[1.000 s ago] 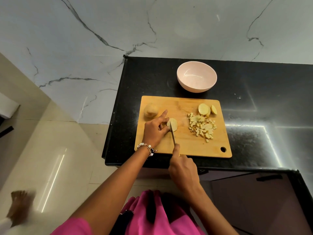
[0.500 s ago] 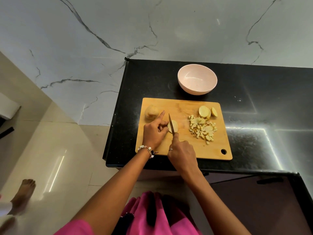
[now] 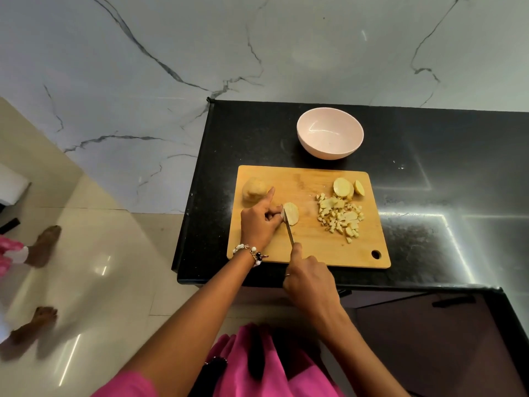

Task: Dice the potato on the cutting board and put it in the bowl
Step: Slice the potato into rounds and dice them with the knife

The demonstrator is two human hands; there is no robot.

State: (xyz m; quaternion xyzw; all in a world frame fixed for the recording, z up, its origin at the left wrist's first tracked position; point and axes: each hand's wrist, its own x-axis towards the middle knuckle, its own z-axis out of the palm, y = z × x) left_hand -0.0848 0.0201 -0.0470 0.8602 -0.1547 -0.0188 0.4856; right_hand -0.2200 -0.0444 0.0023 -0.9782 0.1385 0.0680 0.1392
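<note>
Rectangular bamboo cutting board (image 3: 307, 253) on black stone counter (image 3: 429, 224), serving as landmark. Left hand (image 3: 259, 224) at board's centre-left, curled fingertips pinching pale potato slice (image 3: 291, 214), index finger extended toward unpeeled potato chunk (image 3: 253, 189) at board's far-left corner. Right hand (image 3: 310, 282) at board's near edge, fingers wrapped around knife (image 3: 289, 232), index finger along spine, blade against slice. Diced potato pile (image 3: 340, 217) right of centre; two slices (image 3: 347, 188) behind it. Empty pale pink bowl (image 3: 330, 136) just beyond board's far edge.
</note>
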